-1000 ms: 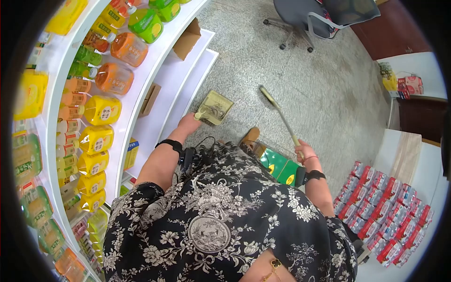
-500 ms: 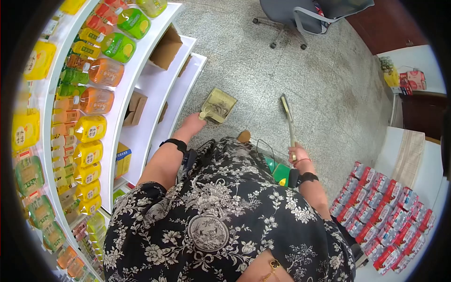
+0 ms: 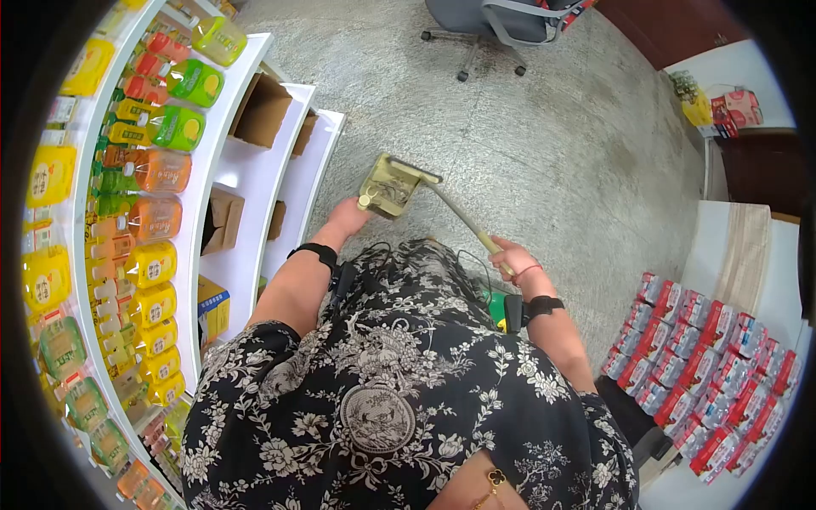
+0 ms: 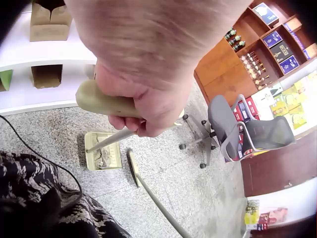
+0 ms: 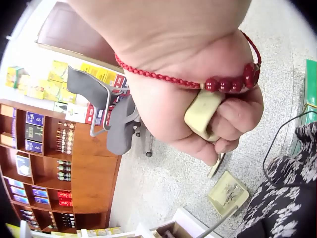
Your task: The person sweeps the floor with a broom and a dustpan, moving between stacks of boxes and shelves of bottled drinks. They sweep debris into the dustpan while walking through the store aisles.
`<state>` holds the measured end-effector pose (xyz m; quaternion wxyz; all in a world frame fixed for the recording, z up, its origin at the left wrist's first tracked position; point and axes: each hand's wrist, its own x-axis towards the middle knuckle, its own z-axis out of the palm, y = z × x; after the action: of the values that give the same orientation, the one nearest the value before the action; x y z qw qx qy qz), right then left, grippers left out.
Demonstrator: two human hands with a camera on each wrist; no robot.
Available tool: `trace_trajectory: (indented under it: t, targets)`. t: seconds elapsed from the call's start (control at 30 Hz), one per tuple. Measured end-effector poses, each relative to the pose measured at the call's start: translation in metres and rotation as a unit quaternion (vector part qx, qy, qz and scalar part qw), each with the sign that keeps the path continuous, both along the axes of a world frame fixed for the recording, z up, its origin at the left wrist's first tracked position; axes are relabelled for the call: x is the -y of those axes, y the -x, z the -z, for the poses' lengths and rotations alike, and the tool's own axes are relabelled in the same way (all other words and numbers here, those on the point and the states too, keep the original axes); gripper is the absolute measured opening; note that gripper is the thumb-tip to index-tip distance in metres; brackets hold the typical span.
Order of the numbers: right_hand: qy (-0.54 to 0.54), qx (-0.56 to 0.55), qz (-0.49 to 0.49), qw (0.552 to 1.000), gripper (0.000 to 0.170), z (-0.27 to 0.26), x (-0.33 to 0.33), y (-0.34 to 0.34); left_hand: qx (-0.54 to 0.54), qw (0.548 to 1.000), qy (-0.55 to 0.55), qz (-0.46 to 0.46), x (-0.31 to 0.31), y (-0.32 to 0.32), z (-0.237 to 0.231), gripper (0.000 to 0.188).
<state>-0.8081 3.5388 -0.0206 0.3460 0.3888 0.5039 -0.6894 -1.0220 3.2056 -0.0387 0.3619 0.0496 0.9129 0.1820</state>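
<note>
In the head view a yellow-green dustpan (image 3: 393,189) lies on the floor with dark debris in it. My left hand (image 3: 347,218) grips the end of its handle; in the left wrist view, my left hand (image 4: 143,101) has its fingers curled round the thick handle (image 4: 106,100), whose thin pole runs down to the dustpan (image 4: 104,150). My right hand (image 3: 515,260) grips the broom's handle (image 3: 463,217), and the broom head (image 3: 416,169) is at the dustpan's far edge. In the right wrist view, my right hand (image 5: 198,114) wraps round the pale grip (image 5: 202,115).
White shelves (image 3: 231,144) with bottles and cardboard boxes stand on the left. A grey office chair (image 3: 501,24) is at the far side. Shrink-wrapped red packs (image 3: 710,365) are stacked at the right. Grey speckled floor (image 3: 561,161) spreads between them. A cable hangs by the patterned clothing.
The broom head has swung left from the bare floor to the dustpan's edge, and my right hand has moved left with it. The shelves and chair have shifted left in the head view.
</note>
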Motion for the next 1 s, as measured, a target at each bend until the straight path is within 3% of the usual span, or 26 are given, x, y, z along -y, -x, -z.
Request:
trace_trajectory:
  t: [0.1,0.17,0.33,0.4,0.5,0.57,0.6,0.67,0.83,0.9,0.93,0.97,1.0]
  targets:
    - [0.024,0.014,0.042,0.999,0.068,0.002,-0.02,-0.02,0.028,0.999,0.023,-0.01,-0.02,-0.001,-0.017,0.032]
    - [0.045,0.022,0.126,0.991,0.068,0.006,-0.025,-0.028,0.03,0.999,0.015,-0.023,-0.018,0.008,-0.014,0.032]
    - [-0.026,0.038,0.212,0.976,0.067,0.01,-0.058,-0.08,0.061,0.993,-0.031,-0.1,-0.039,0.015,-0.022,0.025]
    - [-0.047,0.063,0.244,0.967,0.066,0.017,-0.054,-0.084,0.057,0.993,-0.044,-0.092,-0.021,0.028,0.013,0.025]
    - [-0.057,0.091,0.311,0.944,0.062,0.042,-0.074,-0.11,0.043,0.995,-0.046,-0.079,-0.039,0.032,0.009,0.023]
    - [-0.024,0.109,0.418,0.902,0.039,0.049,-0.08,-0.114,0.042,0.996,-0.033,-0.078,-0.049,0.036,0.005,0.023]
    - [-0.023,0.11,0.42,0.901,0.039,0.055,-0.084,-0.113,0.046,0.994,-0.043,-0.085,-0.053,0.039,0.006,0.023]
    - [-0.011,0.14,0.478,0.867,0.017,0.072,-0.081,-0.101,0.057,0.993,-0.052,-0.09,-0.047,0.051,0.018,0.023]
    - [0.032,0.139,0.497,0.856,0.013,0.066,-0.087,-0.081,0.068,0.991,-0.083,-0.074,-0.08,0.07,0.026,0.024]
    - [-0.019,0.107,0.398,0.911,0.015,0.059,-0.071,-0.05,0.084,0.99,-0.094,-0.057,-0.087,0.082,0.021,0.02]
    - [-0.024,0.096,0.356,0.929,0.024,0.057,-0.073,-0.042,0.093,0.989,-0.103,-0.039,-0.099,0.084,0.015,0.016]
    - [-0.022,0.096,0.359,0.928,0.024,0.055,-0.076,-0.034,0.094,0.99,-0.102,-0.035,-0.107,0.087,0.018,0.016]
    - [-0.019,0.091,0.318,0.943,0.037,0.052,-0.081,-0.024,0.093,0.991,-0.093,-0.025,-0.116,0.091,0.023,0.016]
